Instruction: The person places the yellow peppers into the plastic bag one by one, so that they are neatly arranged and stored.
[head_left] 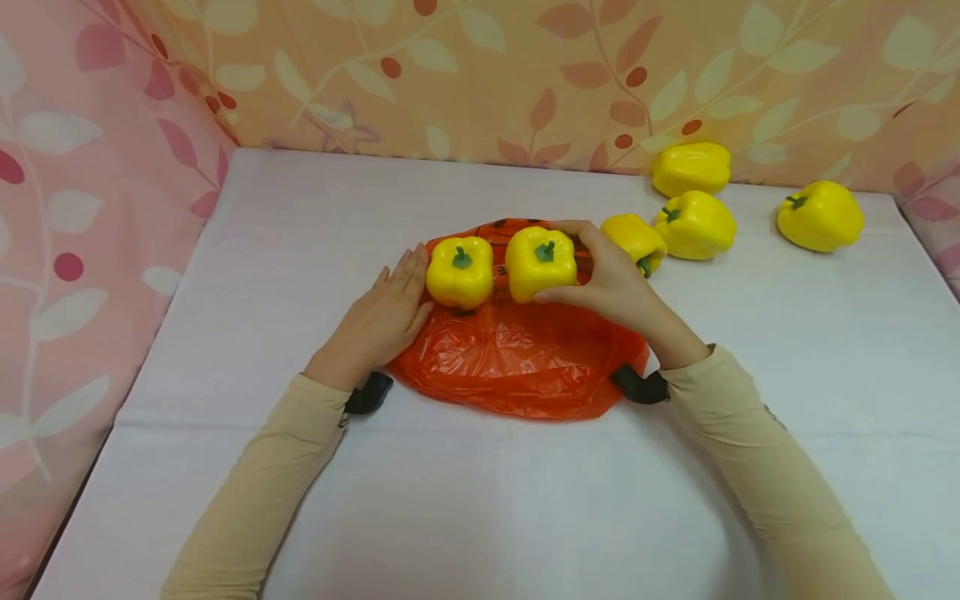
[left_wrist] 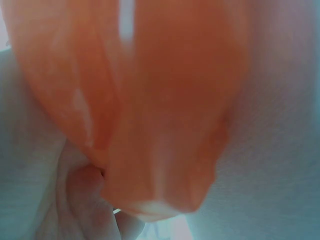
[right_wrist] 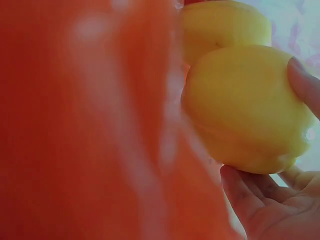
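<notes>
A red-orange plastic bag (head_left: pixel 495 358) lies flat on the table, with two yellow bell peppers on its far half. My right hand (head_left: pixel 618 287) grips the right-hand bell pepper (head_left: pixel 528 271) between thumb and fingers; the right wrist view shows this pepper (right_wrist: pixel 245 110) held from the side. The left bell pepper (head_left: pixel 453 279) sits upright, green stem on top. My left hand (head_left: pixel 386 312) rests with straight fingers along the bag's left edge, beside that pepper. In the left wrist view the bag (left_wrist: pixel 170 110) covers most of the picture, and only part of the left hand (left_wrist: pixel 90 200) shows.
Just beyond the right hand lies a tipped bell pepper (head_left: pixel 630 237). Behind it are another bell pepper (head_left: pixel 701 229) and one near the back edge (head_left: pixel 690 167). A further bell pepper (head_left: pixel 825 218) lies far right. Patterned cloth (head_left: pixel 480 83) rises behind the white-covered table (head_left: pixel 487 517).
</notes>
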